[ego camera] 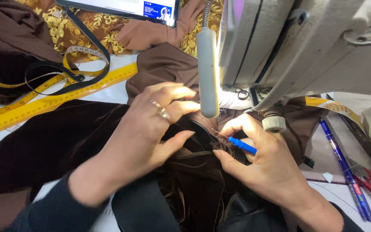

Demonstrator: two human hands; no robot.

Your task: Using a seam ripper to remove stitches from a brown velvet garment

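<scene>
White worktop [117, 92] under sewing machine [305, 47]. Left hand [144, 133] palm down, fingers spread, pressing brown velvet fabric [56, 141]. Right hand [260, 159] curled, pinching blue seam ripper [242, 146] at seam beside needle area.

A white table [112, 92] fills the view, with a big grey sewing machine [305, 47] on the right. A small lamp [208, 73] on a bendy neck hangs down and shines bright light under the machine. A screen [125, 7] glows at the far edge
</scene>
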